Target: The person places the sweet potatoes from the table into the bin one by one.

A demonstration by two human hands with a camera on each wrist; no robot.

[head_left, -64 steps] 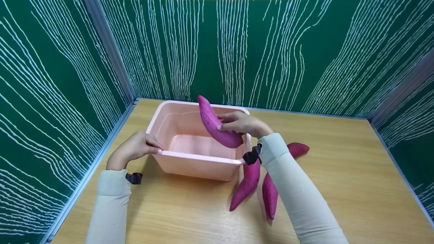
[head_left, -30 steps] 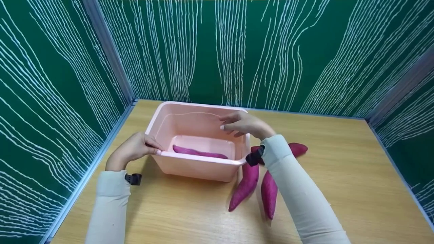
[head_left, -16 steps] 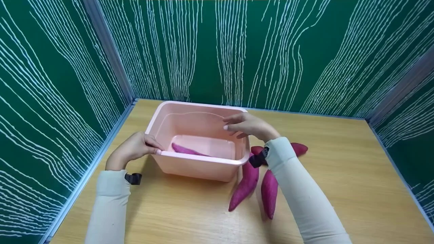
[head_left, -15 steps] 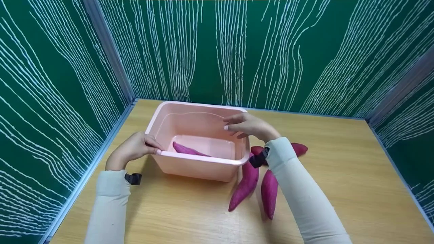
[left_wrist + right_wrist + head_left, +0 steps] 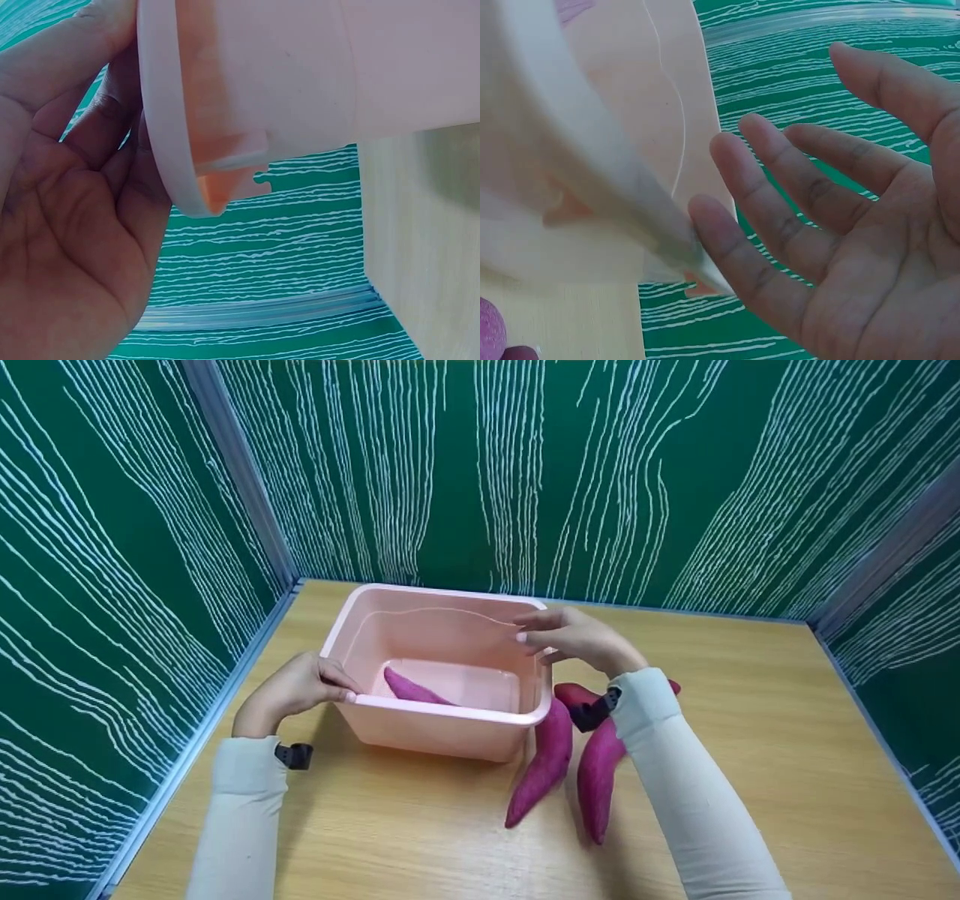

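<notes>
A pink plastic tub (image 5: 442,712) stands on the table, with one purple sweet potato (image 5: 411,688) lying inside, partly hidden by the front wall. My left hand (image 5: 296,694) pinches the tub's rim at the front left corner; the left wrist view shows the palm beside the rim (image 5: 161,112). Over the tub's right edge is my right hand (image 5: 581,639), holding nothing, its fingers spread and relaxed in the right wrist view. Outside the tub's right side lie a curved sweet potato (image 5: 541,769), another (image 5: 598,780) running under the right sleeve, and a redder one (image 5: 574,694) partly covered by the wrist camera.
The wooden table (image 5: 787,757) extends to the right and front of the tub. Green panels (image 5: 465,472) with white wavy lines enclose it at the back and sides, joined by grey corner posts (image 5: 240,472).
My right hand let the sweet potato go into the tub, where it shifted a little, then drew back rightward to the tub's right edge. The left hand stays at the rim.
</notes>
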